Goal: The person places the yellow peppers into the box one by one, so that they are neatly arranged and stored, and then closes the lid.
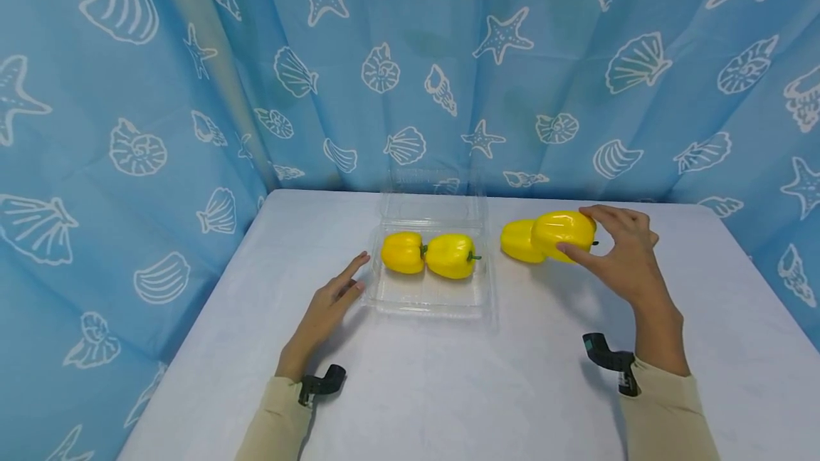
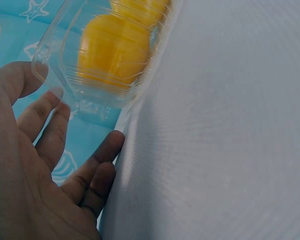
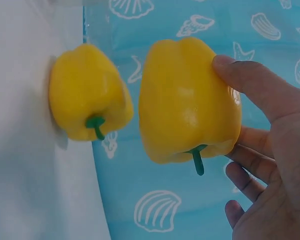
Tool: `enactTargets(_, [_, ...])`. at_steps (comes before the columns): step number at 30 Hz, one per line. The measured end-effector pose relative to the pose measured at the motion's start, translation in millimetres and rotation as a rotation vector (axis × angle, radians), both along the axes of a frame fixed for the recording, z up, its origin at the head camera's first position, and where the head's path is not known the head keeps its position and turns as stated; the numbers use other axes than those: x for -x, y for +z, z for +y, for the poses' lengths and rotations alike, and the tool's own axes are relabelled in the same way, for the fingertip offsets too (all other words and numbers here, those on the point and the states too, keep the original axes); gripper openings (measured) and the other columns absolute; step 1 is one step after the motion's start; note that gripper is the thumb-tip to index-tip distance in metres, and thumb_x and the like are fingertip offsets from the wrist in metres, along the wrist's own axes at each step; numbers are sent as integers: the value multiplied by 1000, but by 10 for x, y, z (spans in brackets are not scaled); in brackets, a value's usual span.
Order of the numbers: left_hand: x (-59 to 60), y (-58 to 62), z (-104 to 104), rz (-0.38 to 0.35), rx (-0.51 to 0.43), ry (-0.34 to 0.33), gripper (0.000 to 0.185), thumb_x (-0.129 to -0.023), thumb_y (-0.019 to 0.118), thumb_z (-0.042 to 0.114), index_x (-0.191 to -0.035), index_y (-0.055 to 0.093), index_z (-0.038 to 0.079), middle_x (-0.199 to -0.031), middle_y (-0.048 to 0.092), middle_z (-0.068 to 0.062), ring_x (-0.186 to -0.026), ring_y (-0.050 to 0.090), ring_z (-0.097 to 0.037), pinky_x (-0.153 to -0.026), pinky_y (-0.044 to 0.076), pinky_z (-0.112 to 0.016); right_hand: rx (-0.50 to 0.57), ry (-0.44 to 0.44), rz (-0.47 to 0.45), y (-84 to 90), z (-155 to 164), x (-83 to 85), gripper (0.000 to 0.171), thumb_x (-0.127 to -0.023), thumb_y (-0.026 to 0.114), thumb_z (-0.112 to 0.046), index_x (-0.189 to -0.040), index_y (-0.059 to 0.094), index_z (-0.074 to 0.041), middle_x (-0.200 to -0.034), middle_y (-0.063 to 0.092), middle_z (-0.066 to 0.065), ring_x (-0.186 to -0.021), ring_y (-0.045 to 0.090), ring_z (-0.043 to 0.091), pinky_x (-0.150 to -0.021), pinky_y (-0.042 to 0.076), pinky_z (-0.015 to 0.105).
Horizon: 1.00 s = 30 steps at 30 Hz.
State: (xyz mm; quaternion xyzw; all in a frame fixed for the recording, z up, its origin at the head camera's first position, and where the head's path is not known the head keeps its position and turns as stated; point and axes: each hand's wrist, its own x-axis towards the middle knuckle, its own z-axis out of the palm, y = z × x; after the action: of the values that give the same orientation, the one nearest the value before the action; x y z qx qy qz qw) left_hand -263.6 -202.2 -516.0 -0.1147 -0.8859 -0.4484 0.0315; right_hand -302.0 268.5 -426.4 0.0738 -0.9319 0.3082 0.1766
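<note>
Raised above the table, a yellow bell pepper point(image 1: 562, 235) is gripped between the thumb and fingers of my right hand point(image 1: 624, 255). Its green stem shows in the right wrist view, where a second yellow bell pepper point(image 3: 87, 92) rests on the table beside it. Two more yellow bell peppers, a left one point(image 1: 402, 252) and a right one point(image 1: 451, 256), lie end to end in a clear plastic clamshell box point(image 1: 426, 297) with its lid raised at the back. My left hand point(image 1: 329, 308) is at the box's left side, fingers spread and extended, fingertips right at the wall.
A white cloth covers the table point(image 1: 435, 390). Behind and to the left hangs a blue curtain point(image 1: 359, 98) with white shell and starfish prints, close to the table's back edge. The clear lid point(image 1: 433, 198) stands up near that curtain.
</note>
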Motion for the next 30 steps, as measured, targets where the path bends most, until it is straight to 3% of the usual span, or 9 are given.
enactTargets(12, [-10,23,9,3,-2,-3,50,-107,50,32,-155,39,30,-158,35,16,-103,57,-20,-90,45,-47,47,48,24,17,-193,-39,68,-80,85,-36,-136,60,-7,-142,51,18,-132,27,40,-97,16,67])
enactTargets(30, [3,10,0,-2,-10,-11,50,-107,50,32,-155,38,35,-157,34,18,-102,57,-18,-92,44,-47,18,136,73,-2,-445,-60,66,-78,88,-30,-133,61,-7,-138,54,17,-126,32,38,-93,18,64])
